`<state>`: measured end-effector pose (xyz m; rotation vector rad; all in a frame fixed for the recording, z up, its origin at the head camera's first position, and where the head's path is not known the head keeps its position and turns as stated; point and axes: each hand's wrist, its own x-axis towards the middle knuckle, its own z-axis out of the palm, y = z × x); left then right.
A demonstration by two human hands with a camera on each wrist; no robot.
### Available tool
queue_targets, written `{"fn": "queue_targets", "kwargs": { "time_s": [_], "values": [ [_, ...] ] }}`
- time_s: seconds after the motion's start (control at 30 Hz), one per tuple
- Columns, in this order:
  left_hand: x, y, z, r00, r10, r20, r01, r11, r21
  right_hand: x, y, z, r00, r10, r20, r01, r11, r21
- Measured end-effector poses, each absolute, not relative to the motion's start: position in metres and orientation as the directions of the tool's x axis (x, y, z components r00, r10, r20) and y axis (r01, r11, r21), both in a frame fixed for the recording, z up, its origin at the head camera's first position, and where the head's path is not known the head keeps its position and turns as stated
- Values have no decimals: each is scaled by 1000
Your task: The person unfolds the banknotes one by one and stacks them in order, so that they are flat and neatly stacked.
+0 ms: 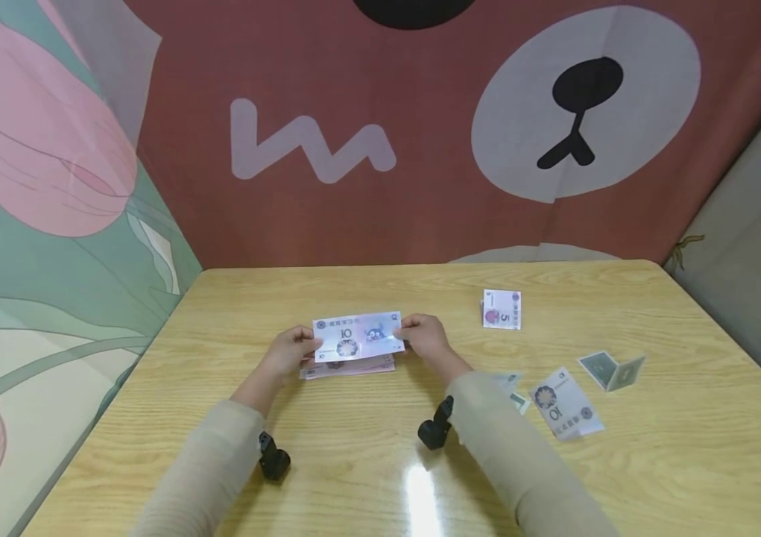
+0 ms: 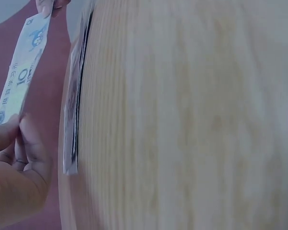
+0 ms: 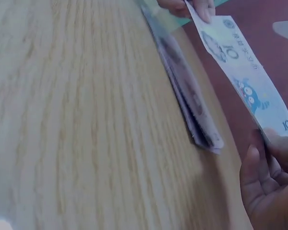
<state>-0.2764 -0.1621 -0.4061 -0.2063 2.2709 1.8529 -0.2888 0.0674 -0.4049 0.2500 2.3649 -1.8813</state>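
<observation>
A play banknote (image 1: 358, 336) marked 10, with a blue cartoon figure, is stretched out flat between both hands above the table. My left hand (image 1: 288, 350) pinches its left end between thumb and fingers, and my right hand (image 1: 425, 337) pinches the right end. In the right wrist view the note (image 3: 249, 79) slants between the two hands, its printed face showing. Just below it on the table lies a small stack of pinkish notes (image 1: 353, 367), partly covered by the held note in the head view. The left wrist view shows this stack (image 2: 73, 105) nearly edge-on.
To the right on the wooden table (image 1: 709, 462) lie a folded 5 note (image 1: 502, 309), a 10 note (image 1: 566, 403) and a folded greenish note (image 1: 611, 371). More greenish notes (image 1: 519, 403) are partly hidden by the right sleeve. A printed cloth (image 1: 420, 216) hangs behind the table.
</observation>
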Motion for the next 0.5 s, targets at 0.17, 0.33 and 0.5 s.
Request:
{"fn": "queue_targets", "kwargs": {
  "time_s": [0.17,0.33,0.5],
  "values": [
    [-277,-170,-407,-963,9,-271,-259,261,930,-294,63,-408,-968,29,-249,249,225,-942],
    [-278,-173,-406,-958,10,-286,-270,297,916,-298,61,-412,-958,-17,-286,271,265,-925],
    [-279,-173,-407,-960,11,-280,-263,318,911,-301,59,-415,-958,-42,-284,262,274,-925]
  ]
}}
